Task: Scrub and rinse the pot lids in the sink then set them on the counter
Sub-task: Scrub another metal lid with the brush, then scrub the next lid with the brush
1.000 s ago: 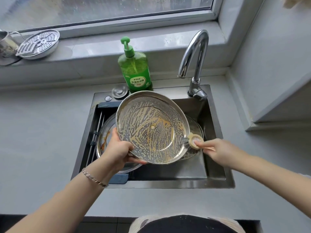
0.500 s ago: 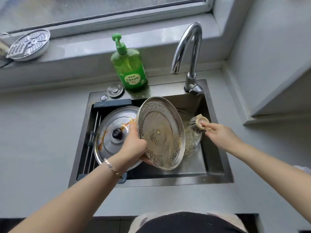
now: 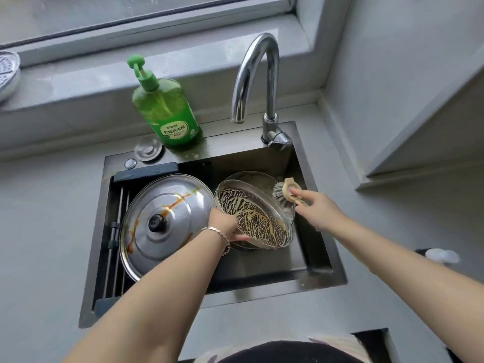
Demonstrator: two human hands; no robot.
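My left hand (image 3: pixel 222 224) grips the lathered lid (image 3: pixel 256 221) by its 8 o'clock rim, tilted low in the sink (image 3: pixel 337 273). My right hand (image 3: pixel 317 208) pinches the brush (image 3: pixel 284 192), with the bristles at the lid's 1 o'clock edge; contact is probable, not confirmed. Recommendation: brace the rim firmly, scrub in overlapping circles and rotate the lid to cover its edge. The stained knobbed lid (image 3: pixel 167 205) lies at 9 o'clock.

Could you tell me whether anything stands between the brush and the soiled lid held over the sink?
Nothing visible does. The brush, held by the right hand, sits just beside the upper right rim of the tilted lid that the left hand grips; whether the bristles touch it is unclear.
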